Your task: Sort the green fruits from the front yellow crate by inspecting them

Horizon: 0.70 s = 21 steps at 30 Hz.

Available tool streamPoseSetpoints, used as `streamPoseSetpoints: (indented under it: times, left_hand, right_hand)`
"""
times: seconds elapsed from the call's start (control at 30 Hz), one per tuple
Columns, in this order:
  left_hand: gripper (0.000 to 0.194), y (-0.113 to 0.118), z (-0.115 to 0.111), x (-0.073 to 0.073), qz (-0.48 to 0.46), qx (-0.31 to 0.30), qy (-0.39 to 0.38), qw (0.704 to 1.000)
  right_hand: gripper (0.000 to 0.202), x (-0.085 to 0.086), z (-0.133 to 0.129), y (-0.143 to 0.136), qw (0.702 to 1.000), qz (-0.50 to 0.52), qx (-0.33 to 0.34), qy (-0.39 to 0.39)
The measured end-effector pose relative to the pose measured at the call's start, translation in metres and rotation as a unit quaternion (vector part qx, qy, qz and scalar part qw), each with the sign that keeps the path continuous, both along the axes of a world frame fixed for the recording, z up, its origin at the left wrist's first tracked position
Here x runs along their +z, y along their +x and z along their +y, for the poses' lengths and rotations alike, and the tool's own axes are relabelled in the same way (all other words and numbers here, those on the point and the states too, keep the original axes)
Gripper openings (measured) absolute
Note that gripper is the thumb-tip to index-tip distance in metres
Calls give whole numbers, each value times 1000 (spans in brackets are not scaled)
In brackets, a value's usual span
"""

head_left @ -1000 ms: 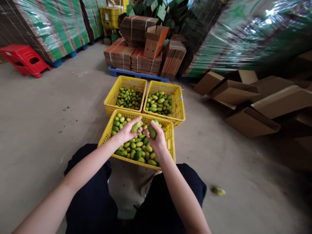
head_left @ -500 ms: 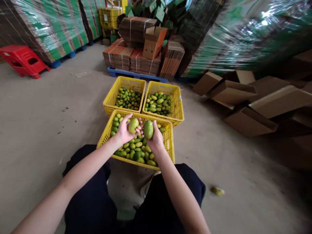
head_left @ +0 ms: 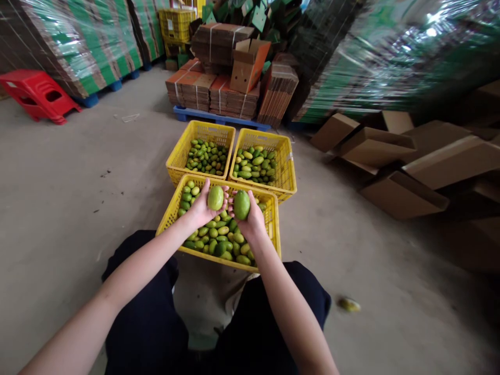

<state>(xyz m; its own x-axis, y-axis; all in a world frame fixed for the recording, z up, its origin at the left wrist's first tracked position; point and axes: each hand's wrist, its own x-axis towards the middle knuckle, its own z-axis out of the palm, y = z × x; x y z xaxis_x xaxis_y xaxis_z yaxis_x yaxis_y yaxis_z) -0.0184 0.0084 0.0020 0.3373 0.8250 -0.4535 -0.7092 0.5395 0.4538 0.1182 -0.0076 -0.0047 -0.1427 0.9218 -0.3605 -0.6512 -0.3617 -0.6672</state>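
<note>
My left hand cups a yellowish-green mango, its fingers curled round the far side. A darker green mango sits in my right hand, with the thumb along its right side. Both hands are side by side, fingertips close together, above the near yellow crate. Many green and yellowish mangoes lie in that crate, partly hidden by my hands. Beyond it stand a left crate with smaller green fruit and a right crate with larger, paler fruit.
A single fruit lies on the floor by my right knee. Bundled flat cartons rest on a blue pallet behind the crates. Open cardboard boxes are heaped at right, and a red stool stands at left.
Both mangoes have been turned slightly in my hands. My two hands have moved a little apart, the right one slightly rightward. The crates stay in place; the view has shifted slightly.
</note>
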Motion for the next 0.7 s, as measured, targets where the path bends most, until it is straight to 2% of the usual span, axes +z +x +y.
streamPoseSetpoints:
  times: [0.13, 0.23, 0.33, 0.47, 0.6, 0.7]
  left_hand:
    - [54, -1, -6, 11, -18, -8, -35, 999]
    - [39, -1, -8, 16, -23, -2, -40, 999]
    - [29, -1, -6, 14, -31, 7, -32, 999]
    - [41, -1, -2, 7, 7, 6, -51, 999]
    - [47, -2, -2, 6, 9, 26, -95, 995]
    - [44, -1, -4, 10, 8, 43, -121, 992]
  right_hand:
    - [31, 2, -2, 3, 999, 38, 10, -7]
    - [18, 3, -4, 2, 999, 42, 2, -3]
    - [18, 2, -3, 1, 999, 51, -2, -11]
    - [33, -5, 1, 2, 993, 103, 5, -56]
    - [33, -10, 2, 6, 990, 115, 21, -74]
    - [29, -8, 2, 9, 992, 99, 30, -70]
